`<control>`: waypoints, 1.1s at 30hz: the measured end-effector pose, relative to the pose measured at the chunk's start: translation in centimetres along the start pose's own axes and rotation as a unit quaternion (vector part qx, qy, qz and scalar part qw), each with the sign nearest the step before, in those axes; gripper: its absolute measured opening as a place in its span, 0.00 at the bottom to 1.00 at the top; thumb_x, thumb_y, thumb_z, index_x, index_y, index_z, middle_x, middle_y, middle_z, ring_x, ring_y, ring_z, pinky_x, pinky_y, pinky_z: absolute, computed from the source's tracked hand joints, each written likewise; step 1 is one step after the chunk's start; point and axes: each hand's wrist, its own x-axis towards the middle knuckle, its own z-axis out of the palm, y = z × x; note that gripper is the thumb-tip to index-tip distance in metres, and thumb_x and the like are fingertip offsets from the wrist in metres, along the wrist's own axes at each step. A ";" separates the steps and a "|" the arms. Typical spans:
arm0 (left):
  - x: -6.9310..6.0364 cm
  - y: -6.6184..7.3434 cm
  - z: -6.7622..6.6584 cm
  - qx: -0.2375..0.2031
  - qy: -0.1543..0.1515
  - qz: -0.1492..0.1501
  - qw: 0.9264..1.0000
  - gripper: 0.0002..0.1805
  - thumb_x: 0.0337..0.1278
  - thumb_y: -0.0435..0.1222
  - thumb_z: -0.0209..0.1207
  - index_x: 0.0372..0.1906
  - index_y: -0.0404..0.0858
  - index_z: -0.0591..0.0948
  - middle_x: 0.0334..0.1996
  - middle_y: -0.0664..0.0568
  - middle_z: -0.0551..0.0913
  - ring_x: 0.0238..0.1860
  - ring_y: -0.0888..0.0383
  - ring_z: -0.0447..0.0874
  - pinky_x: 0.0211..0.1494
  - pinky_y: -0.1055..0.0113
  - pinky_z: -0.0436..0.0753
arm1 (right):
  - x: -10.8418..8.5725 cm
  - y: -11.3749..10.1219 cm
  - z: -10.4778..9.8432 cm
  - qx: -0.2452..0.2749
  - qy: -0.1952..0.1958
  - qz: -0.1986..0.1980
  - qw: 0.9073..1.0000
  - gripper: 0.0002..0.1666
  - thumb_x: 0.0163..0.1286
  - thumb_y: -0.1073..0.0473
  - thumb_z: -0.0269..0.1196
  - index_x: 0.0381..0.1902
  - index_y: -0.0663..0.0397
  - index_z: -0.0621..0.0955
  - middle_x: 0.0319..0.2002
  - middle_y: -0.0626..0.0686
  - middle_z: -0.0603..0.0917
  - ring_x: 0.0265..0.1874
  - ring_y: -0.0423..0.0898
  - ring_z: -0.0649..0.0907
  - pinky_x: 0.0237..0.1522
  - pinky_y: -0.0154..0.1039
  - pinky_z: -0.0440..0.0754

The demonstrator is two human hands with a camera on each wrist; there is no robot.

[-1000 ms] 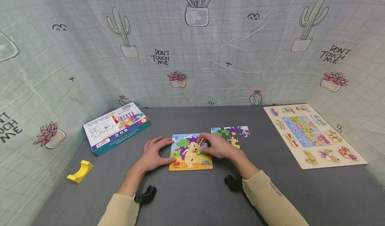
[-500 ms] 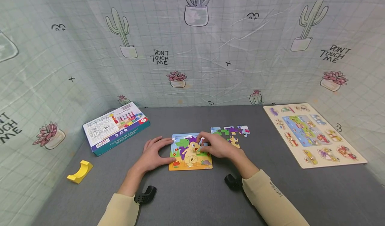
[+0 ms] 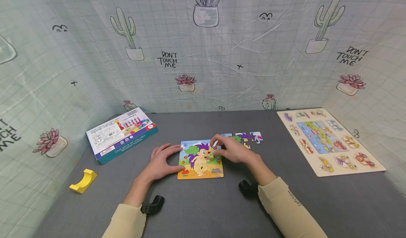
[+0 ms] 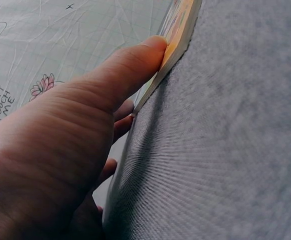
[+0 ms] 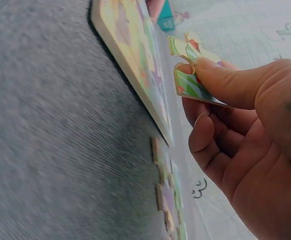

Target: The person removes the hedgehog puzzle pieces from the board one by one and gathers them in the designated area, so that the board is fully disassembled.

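Note:
A jigsaw puzzle board (image 3: 193, 171) with a purple-and-yellow hedgehog picture lies on the grey table. At its left side my left hand (image 3: 163, 162) holds it steady, fingers spread along the edge; in the left wrist view the thumb (image 4: 135, 60) presses on the board's rim. Over the board's upper right, my right hand (image 3: 233, 150) pinches a puzzle piece (image 3: 215, 144) between thumb and fingers. The right wrist view shows that puzzle piece (image 5: 188, 82) tilted and raised off the board, with green, yellow and red printing; fingers cover part of it.
Several loose puzzle pieces (image 3: 242, 136) lie behind my right hand, partly hidden by it. A wooden picture board (image 3: 312, 160) is at the right. At the left are a boxed toy set (image 3: 122, 134) and a yellow curved block (image 3: 84, 181). A patterned cloth (image 3: 222, 72) hangs behind.
My right hand has shifted slightly right and away from me, lifting the pinched puzzle piece clear of the board. My left hand stays where it was.

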 end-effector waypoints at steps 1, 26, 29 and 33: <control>0.0 0.0 0.0 -0.001 -0.001 -0.001 1.000 0.41 0.48 0.55 0.74 0.68 0.44 0.78 0.68 0.48 0.74 0.75 0.40 0.54 0.73 0.35 0.40 | -0.1 0.0 -0.2 0.001 0.002 0.001 1.000 0.11 0.72 0.62 0.66 0.49 0.48 0.77 0.41 0.46 0.83 0.39 0.43 0.80 0.41 0.42 0.78; 0.0 0.0 -0.1 0.001 -0.002 0.014 1.000 0.41 0.48 0.54 0.74 0.68 0.42 0.78 0.68 0.47 0.74 0.74 0.38 0.55 0.72 0.34 0.41 | -4.4 4.3 -5.8 -0.029 0.052 0.027 0.998 0.10 0.72 0.65 0.65 0.50 0.56 0.79 0.46 0.53 0.83 0.45 0.51 0.82 0.44 0.47 0.80; 0.0 0.0 -0.1 0.003 -0.001 0.010 1.000 0.41 0.48 0.54 0.74 0.68 0.43 0.78 0.68 0.48 0.74 0.74 0.39 0.55 0.72 0.34 0.41 | -5.0 4.9 -6.3 -0.031 0.052 0.026 0.998 0.09 0.72 0.65 0.64 0.49 0.57 0.79 0.46 0.54 0.83 0.46 0.52 0.82 0.45 0.47 0.80; 0.0 0.1 0.0 0.001 -0.001 0.007 1.000 0.41 0.48 0.54 0.74 0.68 0.43 0.78 0.68 0.47 0.74 0.74 0.39 0.55 0.72 0.34 0.41 | -5.8 5.6 -6.9 -0.023 0.052 0.028 0.998 0.08 0.73 0.65 0.64 0.48 0.57 0.79 0.46 0.54 0.83 0.48 0.53 0.82 0.46 0.48 0.80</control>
